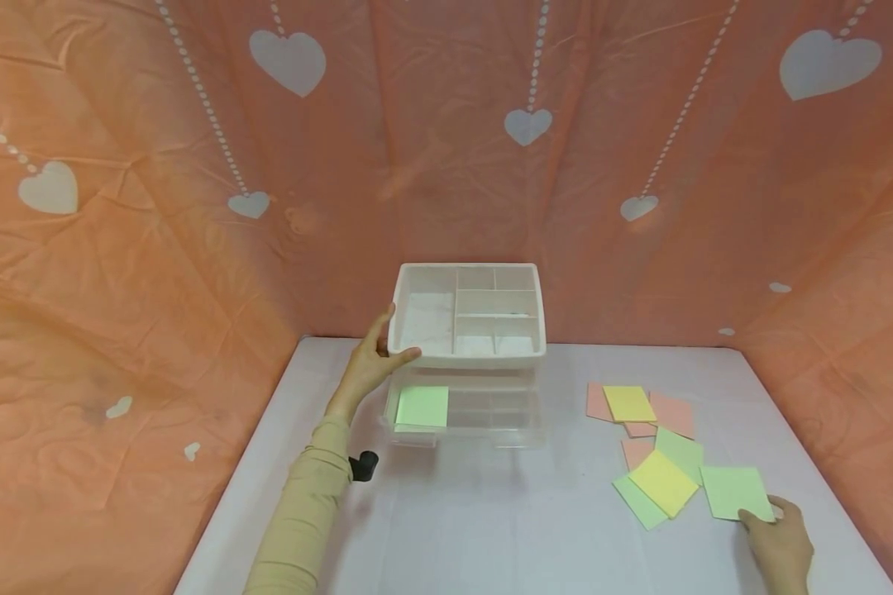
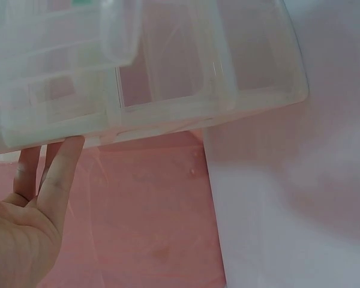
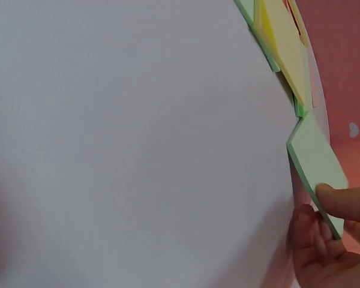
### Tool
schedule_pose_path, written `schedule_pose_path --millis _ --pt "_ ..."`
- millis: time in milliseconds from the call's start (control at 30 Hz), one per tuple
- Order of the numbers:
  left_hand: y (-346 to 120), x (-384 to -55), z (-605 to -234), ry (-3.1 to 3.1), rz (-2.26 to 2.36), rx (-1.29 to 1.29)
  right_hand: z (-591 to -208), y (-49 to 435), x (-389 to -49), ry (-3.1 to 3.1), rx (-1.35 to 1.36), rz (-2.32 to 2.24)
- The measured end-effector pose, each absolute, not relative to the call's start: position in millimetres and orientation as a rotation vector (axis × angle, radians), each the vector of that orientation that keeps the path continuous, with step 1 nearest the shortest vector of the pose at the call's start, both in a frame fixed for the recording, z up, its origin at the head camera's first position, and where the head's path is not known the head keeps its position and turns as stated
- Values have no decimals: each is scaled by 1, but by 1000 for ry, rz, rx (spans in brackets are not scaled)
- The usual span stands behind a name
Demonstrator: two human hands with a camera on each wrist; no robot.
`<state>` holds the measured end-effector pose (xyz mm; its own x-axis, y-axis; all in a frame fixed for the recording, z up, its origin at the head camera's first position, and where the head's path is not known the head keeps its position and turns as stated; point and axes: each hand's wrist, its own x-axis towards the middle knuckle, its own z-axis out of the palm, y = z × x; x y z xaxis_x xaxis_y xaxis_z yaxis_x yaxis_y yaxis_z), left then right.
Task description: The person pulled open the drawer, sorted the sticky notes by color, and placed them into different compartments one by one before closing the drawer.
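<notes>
Held item: green note pad [image 1: 737,493], at the far right of the white table [image 1: 551,529], just beside the loose yellow, pink and green pads [image 1: 664,483]. The right hand [image 1: 781,545] pinched its near corner, thumb on top, fingers beneath. That corner looked raised; whether the far one touched its neighbours, I could not tell.

Handling, my estimate: light, little risk of breakage; bendable as single sheets, stiffer as a block. The sheets might have fanned under a sideways pull, so an edge or corner pinch through the full thickness seemed the best hold.

Containers: the white top tray [image 1: 467,361] had one large compartment on the left and smaller ones on the right; a tiny dark mark among the latter was unidentifiable. Below it, a clear drawer [image 1: 517,442] appeared pulled out, with a second green pad [image 1: 422,406] in its left part. The left hand [image 1: 365,368] rested against the tray's left front corner, fingers extended, thumb spread apart along the front rim.
</notes>
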<state>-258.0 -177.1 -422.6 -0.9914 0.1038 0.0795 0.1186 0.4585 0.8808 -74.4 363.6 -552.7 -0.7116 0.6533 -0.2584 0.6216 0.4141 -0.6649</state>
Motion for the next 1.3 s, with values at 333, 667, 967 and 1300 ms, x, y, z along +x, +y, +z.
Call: schedule_pose_path --millis 333,667,967,1300 --pt "-177 -257 -422 -2663 -1628 -199 -539 363 -72 -2305 -1156 1330" --pt "-178 -258 -422 -2661 -1620 -204 -520 359 -83 -1868 -1072 1779" --pt "-177 -258 -424 -2659 -1628 -214 -591 401 -122 -1641 -789 1901" --pt "-177 -256 -421 -2668 -1610 -211 -519 351 -133 -1650 -622 1903"
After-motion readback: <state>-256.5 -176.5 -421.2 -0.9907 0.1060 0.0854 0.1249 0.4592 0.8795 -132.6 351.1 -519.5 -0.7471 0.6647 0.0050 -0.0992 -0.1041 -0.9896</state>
